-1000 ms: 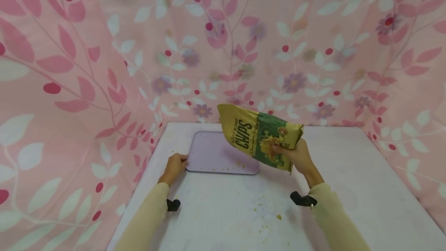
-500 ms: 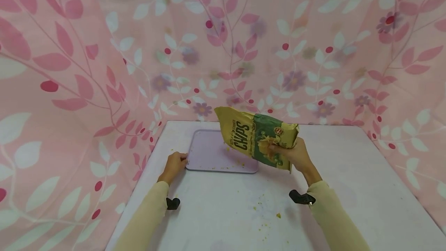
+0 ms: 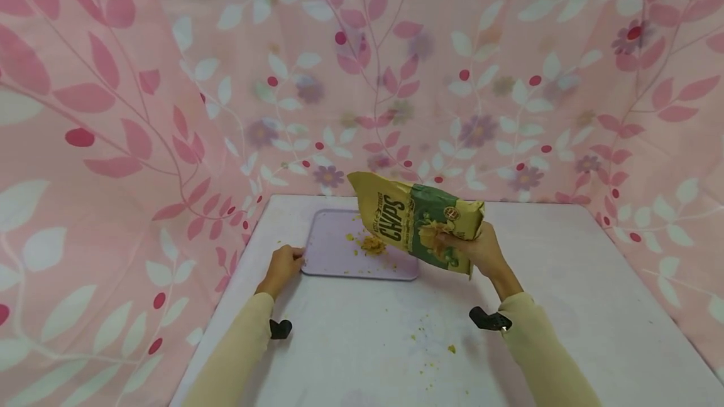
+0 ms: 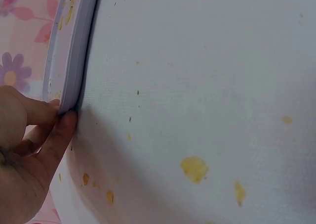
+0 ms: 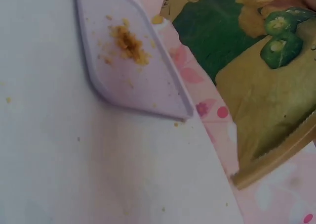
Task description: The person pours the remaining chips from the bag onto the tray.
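Observation:
My left hand pinches the near left corner of a lilac tray. In the left wrist view, the thumb and fingers of that hand close on the tray's rim. Above the tray's right side, my right hand grips a green and yellow chip bag, its wide end tilted down to the left. Crushed chips lie heaped on the tray below that end; the right wrist view shows the heap too. The bag's opening faces away and is hidden.
Loose crumbs and a larger chip piece lie on the white table in front of the tray. More flakes dot the table near the left hand. Pink floral cloth stands behind and on both sides.
Chips have fallen from the bag and now form a heap on the tray, which held only scattered crumbs before. The bag has shifted slightly left; the left hand stays at the corner.

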Demonstrator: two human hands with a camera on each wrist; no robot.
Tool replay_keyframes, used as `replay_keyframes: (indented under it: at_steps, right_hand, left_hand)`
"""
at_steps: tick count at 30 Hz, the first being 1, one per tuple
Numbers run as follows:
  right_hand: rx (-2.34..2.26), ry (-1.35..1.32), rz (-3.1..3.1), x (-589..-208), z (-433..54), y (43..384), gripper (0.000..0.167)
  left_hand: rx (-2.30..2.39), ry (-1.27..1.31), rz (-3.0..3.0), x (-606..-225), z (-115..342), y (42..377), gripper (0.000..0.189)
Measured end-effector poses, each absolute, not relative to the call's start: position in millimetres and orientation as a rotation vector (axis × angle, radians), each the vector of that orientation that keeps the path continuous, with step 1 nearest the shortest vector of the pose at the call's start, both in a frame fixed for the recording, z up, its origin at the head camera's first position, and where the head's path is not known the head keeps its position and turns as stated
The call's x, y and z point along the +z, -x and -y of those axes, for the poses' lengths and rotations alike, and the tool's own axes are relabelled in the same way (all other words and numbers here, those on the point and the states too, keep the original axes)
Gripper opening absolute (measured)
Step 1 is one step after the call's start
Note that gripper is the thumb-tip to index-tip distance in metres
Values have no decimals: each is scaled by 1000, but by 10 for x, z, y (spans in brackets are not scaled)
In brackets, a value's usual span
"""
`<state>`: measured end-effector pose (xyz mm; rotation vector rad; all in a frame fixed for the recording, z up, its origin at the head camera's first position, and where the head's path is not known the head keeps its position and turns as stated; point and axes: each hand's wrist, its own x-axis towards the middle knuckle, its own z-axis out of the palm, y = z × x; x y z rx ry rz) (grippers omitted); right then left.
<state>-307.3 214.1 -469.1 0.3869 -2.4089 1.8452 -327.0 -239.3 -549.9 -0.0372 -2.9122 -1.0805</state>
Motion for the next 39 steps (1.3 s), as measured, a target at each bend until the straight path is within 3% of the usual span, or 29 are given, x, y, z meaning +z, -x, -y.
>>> replay_keyframes:
  at_steps: [21, 39]
  right_hand:
    - [1818, -487, 2447, -4652, -2158, 3033, 34]
    - [1893, -427, 2382, -4557, -2180, 2984, 37]
  left_hand:
    - [-1090, 126, 2858, -5472, 2380, 3208, 30]
    - [-1064, -6, 2938, -5487, 2364, 3271, 31]
